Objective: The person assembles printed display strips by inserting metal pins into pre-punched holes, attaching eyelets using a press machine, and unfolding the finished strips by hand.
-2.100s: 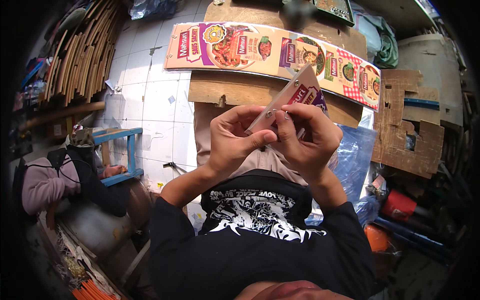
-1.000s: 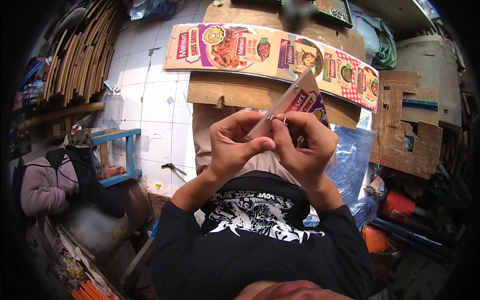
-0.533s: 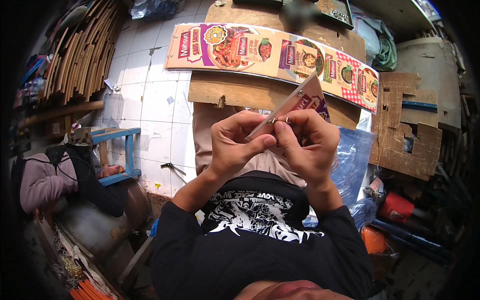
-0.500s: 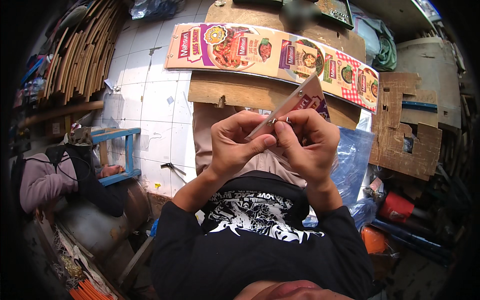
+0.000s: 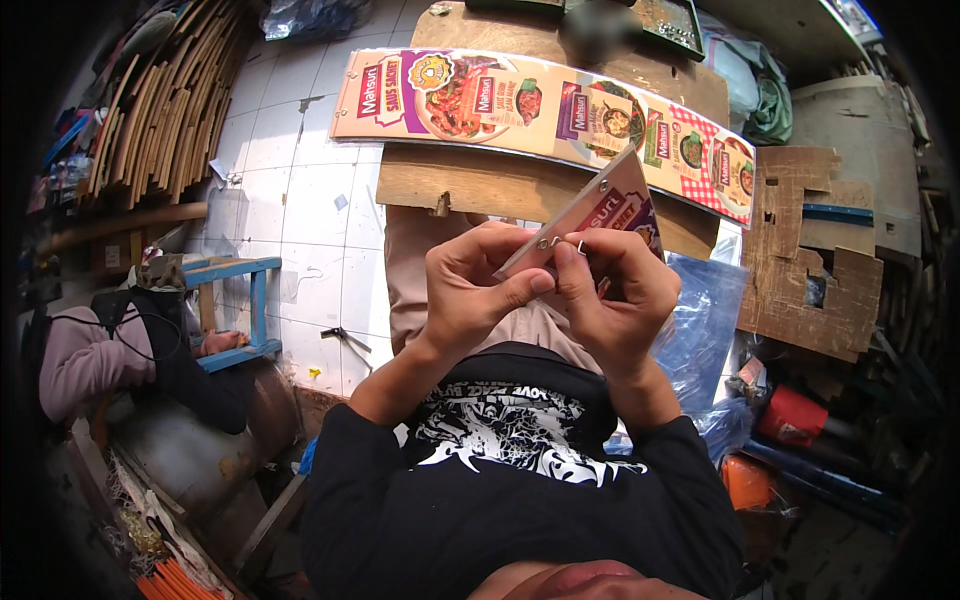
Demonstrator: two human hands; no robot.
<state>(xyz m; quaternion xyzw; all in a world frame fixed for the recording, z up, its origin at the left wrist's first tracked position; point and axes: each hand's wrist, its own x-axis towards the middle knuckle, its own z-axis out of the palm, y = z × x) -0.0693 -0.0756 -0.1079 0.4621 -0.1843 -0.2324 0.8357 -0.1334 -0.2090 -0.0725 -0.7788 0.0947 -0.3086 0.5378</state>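
My left hand [image 5: 472,282] pinches the corner of a tilted printed sign panel [image 5: 622,200] between thumb and fingers. Along its narrow edge sit metal eyelets, one of them [image 5: 543,243] just beside my fingertips. Close to that eyelet, my right hand [image 5: 630,290] is closed, thumb against forefinger, on a small bent metal hook [image 5: 581,247]. Whether the hook's end passes into the eyelet is too small to tell. Beyond my hands, a long printed sign [image 5: 545,112] lies across the wooden bench [image 5: 480,185].
A dark tray [image 5: 670,22] of small metal parts stands at the bench's far end. Brown boards [image 5: 815,250] and blue plastic sheeting [image 5: 705,320] lie to the right. At left are a blue-framed stool [image 5: 262,305], stacked wooden strips [image 5: 165,125] and another person's leg [image 5: 85,365].
My right fingertips and the hook have shifted slightly to the right, so the eyelet and the hook show more plainly. My left hand keeps its grip on the panel.
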